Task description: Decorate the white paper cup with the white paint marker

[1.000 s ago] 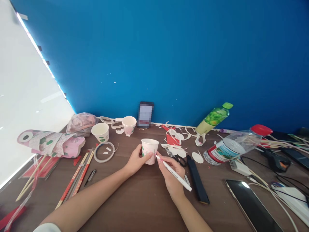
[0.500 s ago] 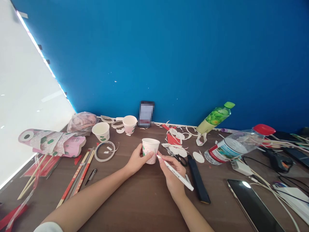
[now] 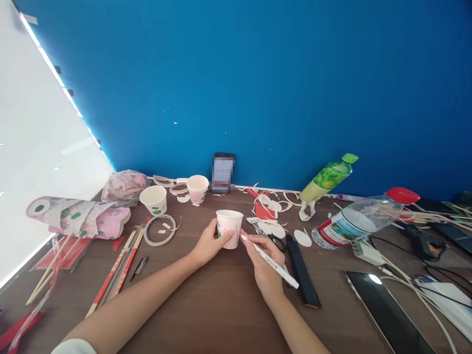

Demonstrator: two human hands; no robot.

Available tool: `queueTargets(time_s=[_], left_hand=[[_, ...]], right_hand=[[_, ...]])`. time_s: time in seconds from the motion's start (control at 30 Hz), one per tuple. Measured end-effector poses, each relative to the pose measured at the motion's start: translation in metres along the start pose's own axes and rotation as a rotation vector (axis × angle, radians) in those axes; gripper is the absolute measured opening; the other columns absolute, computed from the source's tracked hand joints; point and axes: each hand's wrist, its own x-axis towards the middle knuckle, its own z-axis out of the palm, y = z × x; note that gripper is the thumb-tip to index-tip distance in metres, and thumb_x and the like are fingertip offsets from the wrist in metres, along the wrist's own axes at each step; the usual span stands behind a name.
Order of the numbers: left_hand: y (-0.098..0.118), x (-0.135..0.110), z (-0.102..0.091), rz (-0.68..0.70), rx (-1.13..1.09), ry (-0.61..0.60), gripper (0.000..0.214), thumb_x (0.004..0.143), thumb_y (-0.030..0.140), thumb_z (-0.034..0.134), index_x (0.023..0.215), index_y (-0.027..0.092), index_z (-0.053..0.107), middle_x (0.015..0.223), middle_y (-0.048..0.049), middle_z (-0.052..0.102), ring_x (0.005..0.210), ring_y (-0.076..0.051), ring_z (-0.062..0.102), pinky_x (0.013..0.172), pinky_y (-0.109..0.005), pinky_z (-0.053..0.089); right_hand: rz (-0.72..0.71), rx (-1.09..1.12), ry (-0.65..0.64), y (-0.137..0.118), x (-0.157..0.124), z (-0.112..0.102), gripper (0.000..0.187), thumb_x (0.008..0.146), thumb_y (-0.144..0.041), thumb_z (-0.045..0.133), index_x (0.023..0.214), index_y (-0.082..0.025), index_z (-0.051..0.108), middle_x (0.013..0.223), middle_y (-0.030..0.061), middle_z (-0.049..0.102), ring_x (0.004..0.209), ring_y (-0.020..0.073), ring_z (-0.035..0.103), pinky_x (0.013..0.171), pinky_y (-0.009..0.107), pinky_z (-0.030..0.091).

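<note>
A small white paper cup (image 3: 229, 227) with a pink and green print stands upright on the brown table (image 3: 221, 305). My left hand (image 3: 208, 244) is wrapped round its left side and steadies it. My right hand (image 3: 263, 263) pinches a white marker pen (image 3: 271, 261), whose tip touches the cup's right side near the base.
Two more paper cups (image 3: 154, 200) (image 3: 197, 189) stand behind, beside a tape ring (image 3: 159, 230). Scissors (image 3: 271, 240) and paper scraps lie right of the cup. Two bottles (image 3: 327, 178) (image 3: 359, 218), a phone (image 3: 387, 309), cables and a black case (image 3: 302, 271) fill the right. Chopsticks (image 3: 121, 268) and a paper fish (image 3: 75, 218) lie left.
The pen's tip has slid slightly down the cup's side and its rear end has dropped a little. The left hand and cup have stayed put.
</note>
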Motion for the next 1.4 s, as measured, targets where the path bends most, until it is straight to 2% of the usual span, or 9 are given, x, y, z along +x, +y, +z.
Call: queueTargets(time_s=[0.17, 0.27, 0.33, 0.5, 0.9, 1.4], left_hand=[[0.005, -0.003, 0.001, -0.009, 0.038, -0.034, 0.049, 0.07, 0.039, 0.072, 0.111, 0.017, 0.055, 0.112, -0.0095, 0.065, 0.108, -0.026, 0.058, 0.091, -0.036, 0.045], [0.008, -0.005, 0.002, -0.019, 0.078, -0.031, 0.051, 0.07, 0.039, 0.072, 0.111, 0.017, 0.053, 0.112, -0.0099, 0.065, 0.104, -0.025, 0.06, 0.087, -0.035, 0.047], [0.009, -0.005, 0.003, -0.007, 0.103, -0.028, 0.05, 0.068, 0.038, 0.073, 0.108, 0.017, 0.053, 0.11, -0.0096, 0.066, 0.1, -0.024, 0.062, 0.083, -0.034, 0.048], [0.008, -0.005, 0.005, -0.002, 0.144, -0.006, 0.048, 0.065, 0.037, 0.075, 0.101, 0.018, 0.051, 0.103, -0.0082, 0.066, 0.094, -0.023, 0.063, 0.078, -0.032, 0.049], [0.002, -0.003, 0.004, 0.034, 0.114, -0.027, 0.052, 0.063, 0.037, 0.078, 0.101, 0.018, 0.048, 0.105, -0.0077, 0.065, 0.097, -0.023, 0.063, 0.08, -0.033, 0.051], [0.001, -0.004, 0.004, 0.031, 0.096, -0.047, 0.052, 0.064, 0.035, 0.078, 0.104, 0.019, 0.048, 0.108, -0.0077, 0.065, 0.1, -0.022, 0.064, 0.084, -0.034, 0.052]], right_hand=[[0.054, 0.053, 0.003, 0.0, -0.001, -0.001, 0.018, 0.072, -0.033, 0.076, 0.081, -0.02, 0.069, 0.094, 0.0103, 0.077, 0.093, 0.0291, 0.074, 0.083, 0.042, 0.061], [-0.02, 0.009, -0.018, -0.01, -0.004, 0.001, 0.011, 0.074, -0.029, 0.074, 0.079, -0.021, 0.069, 0.093, 0.0081, 0.077, 0.094, 0.0279, 0.073, 0.082, 0.039, 0.061], [-0.119, -0.012, -0.02, -0.016, -0.006, 0.003, 0.008, 0.074, -0.028, 0.073, 0.075, -0.021, 0.068, 0.088, 0.0064, 0.077, 0.093, 0.0274, 0.074, 0.08, 0.037, 0.062], [-0.172, -0.037, -0.051, -0.016, -0.011, 0.008, 0.003, 0.075, -0.021, 0.072, 0.076, -0.021, 0.069, 0.089, 0.0069, 0.076, 0.097, 0.028, 0.073, 0.084, 0.038, 0.061], [-0.193, -0.1, -0.036, -0.017, -0.01, 0.008, 0.003, 0.075, -0.022, 0.072, 0.076, -0.02, 0.069, 0.088, 0.0078, 0.077, 0.094, 0.0274, 0.074, 0.081, 0.035, 0.063], [-0.177, -0.066, -0.027, -0.012, -0.008, 0.006, 0.004, 0.075, -0.021, 0.071, 0.075, -0.02, 0.068, 0.09, 0.008, 0.077, 0.094, 0.0267, 0.074, 0.081, 0.035, 0.063]])
